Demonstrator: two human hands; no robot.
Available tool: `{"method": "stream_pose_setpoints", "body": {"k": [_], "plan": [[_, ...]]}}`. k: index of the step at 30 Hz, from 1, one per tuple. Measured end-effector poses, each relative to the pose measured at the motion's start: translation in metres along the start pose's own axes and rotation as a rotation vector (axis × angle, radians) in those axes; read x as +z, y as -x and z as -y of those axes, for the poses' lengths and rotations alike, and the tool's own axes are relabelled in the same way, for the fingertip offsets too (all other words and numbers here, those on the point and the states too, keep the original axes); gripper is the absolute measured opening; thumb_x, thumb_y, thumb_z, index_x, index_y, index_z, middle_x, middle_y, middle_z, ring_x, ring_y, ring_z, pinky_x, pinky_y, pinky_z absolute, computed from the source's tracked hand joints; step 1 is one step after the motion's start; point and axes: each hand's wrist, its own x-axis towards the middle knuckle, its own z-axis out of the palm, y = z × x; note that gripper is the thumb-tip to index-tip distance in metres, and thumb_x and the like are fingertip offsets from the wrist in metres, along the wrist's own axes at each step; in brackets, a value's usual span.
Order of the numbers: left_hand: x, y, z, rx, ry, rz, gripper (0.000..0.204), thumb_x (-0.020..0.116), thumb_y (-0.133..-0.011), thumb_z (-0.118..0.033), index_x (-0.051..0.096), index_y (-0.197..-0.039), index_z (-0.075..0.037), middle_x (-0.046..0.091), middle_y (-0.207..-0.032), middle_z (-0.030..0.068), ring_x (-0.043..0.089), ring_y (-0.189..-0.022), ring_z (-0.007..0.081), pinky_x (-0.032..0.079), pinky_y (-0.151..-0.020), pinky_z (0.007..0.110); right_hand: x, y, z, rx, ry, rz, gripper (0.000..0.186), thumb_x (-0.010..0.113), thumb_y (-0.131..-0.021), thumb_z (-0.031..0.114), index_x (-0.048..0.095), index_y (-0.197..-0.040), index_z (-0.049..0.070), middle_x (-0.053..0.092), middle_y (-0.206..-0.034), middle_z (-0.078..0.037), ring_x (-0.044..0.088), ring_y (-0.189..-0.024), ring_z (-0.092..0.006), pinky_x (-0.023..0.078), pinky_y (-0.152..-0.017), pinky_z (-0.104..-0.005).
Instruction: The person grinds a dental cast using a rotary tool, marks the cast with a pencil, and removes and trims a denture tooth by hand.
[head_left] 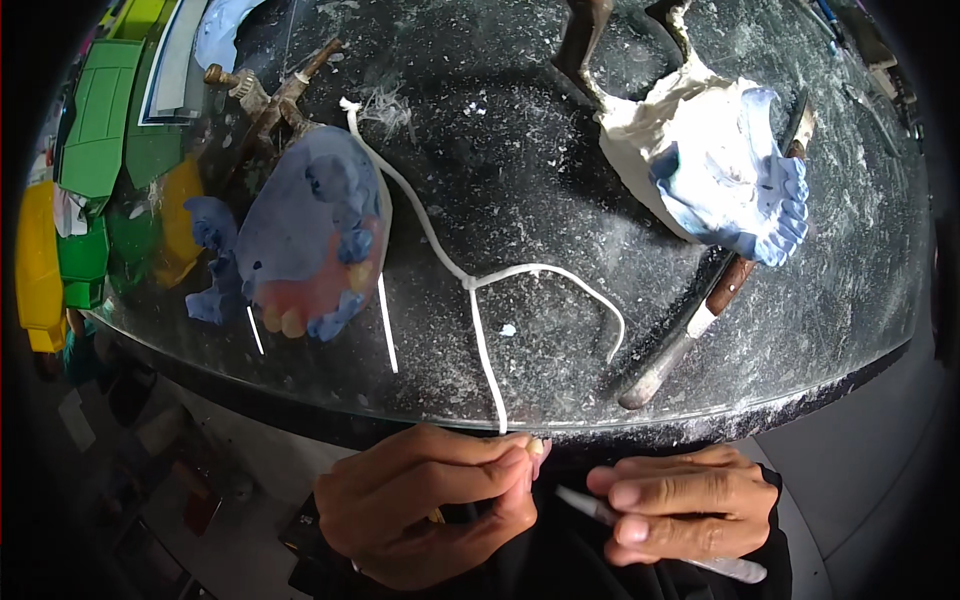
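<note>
Hands at the edge of a dusty tabletop (560, 200)

The left hand (425, 505) pinches a white string (480, 330); the right hand (685, 505) grips a white stick (735, 568), near a blue dental cast (310, 230).

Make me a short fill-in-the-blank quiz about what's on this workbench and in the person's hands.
1. The left hand pinches the end of a ____ string.
2. The right hand holds a thin white ____.
3. The knife with the wooden handle lies ____ the plaster model.
4. The teeth in the blue mould sit on a ____ base.

Missing words: white; stick; beside; pink
</note>
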Motion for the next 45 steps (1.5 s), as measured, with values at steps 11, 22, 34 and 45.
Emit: {"method": "stream_pose_setpoints", "body": {"k": [11,22,34,45], "plan": [[-0.017,-0.003,-0.002,-0.101,-0.118,0.222,0.016,0.073,-0.061,0.003,0.059,-0.067,-0.002,0.062,-0.066,0.0112,0.068,-0.063,0.0188,0.057,-0.055,0.025,0.029,-0.004,-0.001,0.059,0.088,-0.165,0.026,0.075,-0.065,-0.008,0.068,-0.089,-0.002,0.065,-0.093,-0.021,0.065,-0.09,-0.0346,0.057,-0.077,-0.0388],[-0.014,-0.001,-0.003,-0.119,-0.108,0.201,0.017,0.076,-0.063,-0.003,0.059,-0.064,-0.003,0.063,-0.064,0.012,0.067,-0.061,0.0183,0.055,-0.053,0.025,0.032,-0.009,-0.005,-0.052,0.144,-0.158,0.015,0.071,-0.065,-0.012,0.058,-0.064,-0.003,0.066,-0.08,-0.022,0.068,-0.081,-0.0335,0.06,-0.065,-0.0357],[-0.014,0.0,-0.003,-0.115,-0.168,0.131,0.022,0.079,-0.064,-0.01,0.058,-0.062,-0.005,0.062,-0.062,0.0109,0.066,-0.057,0.0175,0.054,-0.051,0.025,0.031,-0.014,-0.007,-0.102,0.166,-0.093,0.015,0.069,-0.068,-0.008,0.057,-0.062,-0.002,0.066,-0.08,-0.021,0.069,-0.077,-0.032,0.06,-0.065,-0.0353],[-0.011,0.004,0.0,-0.113,-0.155,0.1,0.021,0.078,-0.064,-0.008,0.057,-0.064,-0.004,0.062,-0.064,0.0088,0.064,-0.056,0.0152,0.052,-0.05,0.023,0.024,-0.022,-0.009,-0.168,0.309,-0.005,0.016,0.071,-0.064,-0.008,0.057,-0.06,0.0,0.066,-0.081,-0.02,0.069,-0.079,-0.031,0.061,-0.062,-0.0339]]}}
